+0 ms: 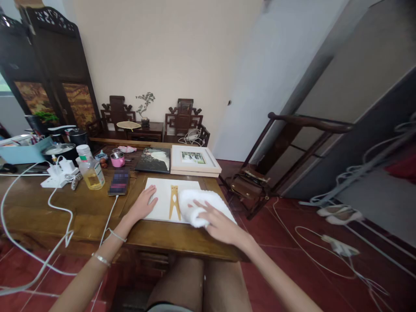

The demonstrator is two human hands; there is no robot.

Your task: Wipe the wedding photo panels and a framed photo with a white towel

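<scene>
Head cam: I see 1 cat-shaped pc (174,191) mid 1 board (162,203), head & long axis twd table (169,236) far edge; L hand (146,204) splayed, board L edge; R hand (217,222) clamped on 1 cloth (203,198).

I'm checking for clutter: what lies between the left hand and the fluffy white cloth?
In the head view, a golden, two-legged shape lies between them on a white rectangular panel.

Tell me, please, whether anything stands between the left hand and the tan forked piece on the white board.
Nothing visible does: only the surface of the white board shows between the left hand and the tan forked piece. The white cloth under the right hand lies on the piece's other side.
</scene>
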